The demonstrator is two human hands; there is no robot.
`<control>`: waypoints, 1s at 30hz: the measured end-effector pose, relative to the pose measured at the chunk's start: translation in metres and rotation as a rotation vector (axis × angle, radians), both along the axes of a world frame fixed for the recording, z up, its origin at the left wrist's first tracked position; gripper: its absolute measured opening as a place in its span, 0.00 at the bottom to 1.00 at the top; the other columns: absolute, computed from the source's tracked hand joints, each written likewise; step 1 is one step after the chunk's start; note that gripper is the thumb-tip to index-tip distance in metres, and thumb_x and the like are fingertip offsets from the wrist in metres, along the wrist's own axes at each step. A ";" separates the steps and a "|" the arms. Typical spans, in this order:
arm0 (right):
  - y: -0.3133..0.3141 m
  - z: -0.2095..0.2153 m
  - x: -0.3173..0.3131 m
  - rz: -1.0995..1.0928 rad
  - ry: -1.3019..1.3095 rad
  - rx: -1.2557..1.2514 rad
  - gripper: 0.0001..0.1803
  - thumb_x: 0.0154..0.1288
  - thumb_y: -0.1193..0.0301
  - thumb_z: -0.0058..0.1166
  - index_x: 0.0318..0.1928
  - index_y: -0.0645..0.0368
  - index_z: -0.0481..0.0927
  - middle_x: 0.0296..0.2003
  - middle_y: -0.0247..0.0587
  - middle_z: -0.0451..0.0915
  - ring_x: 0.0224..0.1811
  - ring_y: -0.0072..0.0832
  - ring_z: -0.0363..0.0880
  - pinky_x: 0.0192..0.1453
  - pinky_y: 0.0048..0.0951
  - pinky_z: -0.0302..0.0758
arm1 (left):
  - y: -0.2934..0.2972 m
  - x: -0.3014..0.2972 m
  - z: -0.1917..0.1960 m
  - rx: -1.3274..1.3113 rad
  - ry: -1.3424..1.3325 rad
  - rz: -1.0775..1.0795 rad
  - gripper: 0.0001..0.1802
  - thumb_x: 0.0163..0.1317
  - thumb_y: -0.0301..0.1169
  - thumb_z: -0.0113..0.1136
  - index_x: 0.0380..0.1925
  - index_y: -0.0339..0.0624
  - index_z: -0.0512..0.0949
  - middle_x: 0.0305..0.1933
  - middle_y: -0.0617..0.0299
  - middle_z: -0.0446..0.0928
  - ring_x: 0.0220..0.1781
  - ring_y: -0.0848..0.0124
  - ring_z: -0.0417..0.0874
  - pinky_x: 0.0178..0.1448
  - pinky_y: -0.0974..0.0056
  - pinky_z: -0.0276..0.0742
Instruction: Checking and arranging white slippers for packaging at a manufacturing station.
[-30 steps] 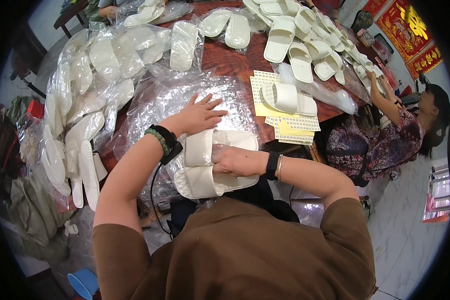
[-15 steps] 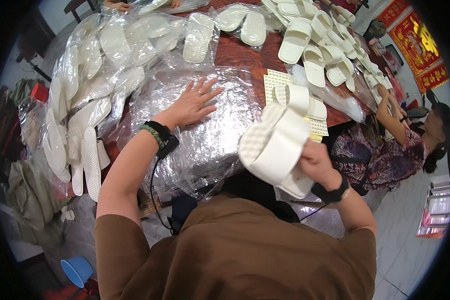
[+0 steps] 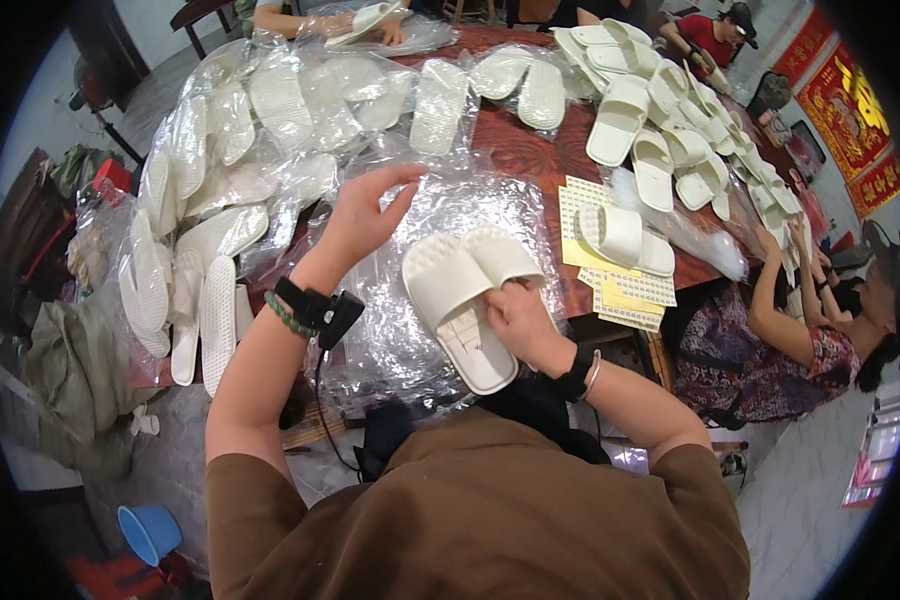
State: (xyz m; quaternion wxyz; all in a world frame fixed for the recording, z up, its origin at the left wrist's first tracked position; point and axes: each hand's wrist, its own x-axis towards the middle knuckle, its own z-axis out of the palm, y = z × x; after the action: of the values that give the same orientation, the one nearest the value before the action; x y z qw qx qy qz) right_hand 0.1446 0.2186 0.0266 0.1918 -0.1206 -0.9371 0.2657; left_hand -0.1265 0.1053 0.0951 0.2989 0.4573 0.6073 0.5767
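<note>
My right hand [image 3: 526, 322] grips a pair of white slide slippers [image 3: 445, 268] near the middle of the pair. Their toe ends point away from me, and one insole shows a small printed mark. The slippers are over a stack of clear plastic bags [image 3: 370, 345] at the table's near edge; whether they touch it I cannot tell. To the left, my left hand [image 3: 375, 212] hovers above the bags, holding nothing, its fingers stretched out and the thumb apart. A black band with a small device and a green bead bracelet are on that wrist.
Slippers in clear bags [image 3: 280, 100] crowd the table's left and far side. Loose white slippers [image 3: 620, 120] are heaped at the right. Another pair [image 3: 612, 236] lies on yellow sticker sheets [image 3: 635, 300]. A person [image 3: 790, 345] works at the right; another person's hands [image 3: 390, 32] are across the table.
My right hand has brought the slippers leftward from the table's right edge to above the plastic bags. My left hand has lifted off the bags. The view has shifted slightly.
</note>
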 end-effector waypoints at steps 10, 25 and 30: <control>-0.025 0.038 -0.022 0.027 -0.109 0.046 0.09 0.65 0.71 0.51 0.44 0.60 0.78 0.34 0.48 0.76 0.40 0.47 0.78 0.45 0.52 0.72 | -0.061 -0.044 -0.055 -0.314 1.276 0.071 0.25 0.62 0.41 0.64 0.61 0.52 0.78 0.76 0.60 0.63 0.83 0.57 0.48 0.83 0.38 0.34; -0.044 0.008 -0.038 0.165 -0.244 0.395 0.30 0.65 0.68 0.52 0.67 0.65 0.68 0.49 0.57 0.76 0.54 0.53 0.76 0.58 0.59 0.68 | -0.070 0.075 -0.023 -0.176 1.021 0.184 0.28 0.66 0.36 0.61 0.67 0.54 0.71 0.77 0.54 0.62 0.82 0.49 0.52 0.81 0.37 0.40; -0.035 0.077 0.011 0.242 -0.265 0.018 0.28 0.67 0.67 0.56 0.64 0.66 0.71 0.59 0.61 0.75 0.54 0.52 0.80 0.57 0.46 0.76 | -0.096 0.109 -0.027 -0.195 0.879 0.299 0.28 0.62 0.30 0.65 0.64 0.49 0.75 0.74 0.51 0.65 0.79 0.46 0.58 0.79 0.41 0.52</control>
State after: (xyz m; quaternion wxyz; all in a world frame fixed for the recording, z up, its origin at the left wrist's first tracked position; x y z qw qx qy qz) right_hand 0.1557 0.1840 0.1032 0.0344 -0.0389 -0.9641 0.2603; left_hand -0.0175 0.0095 0.0684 -0.0313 0.5354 0.7867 0.3057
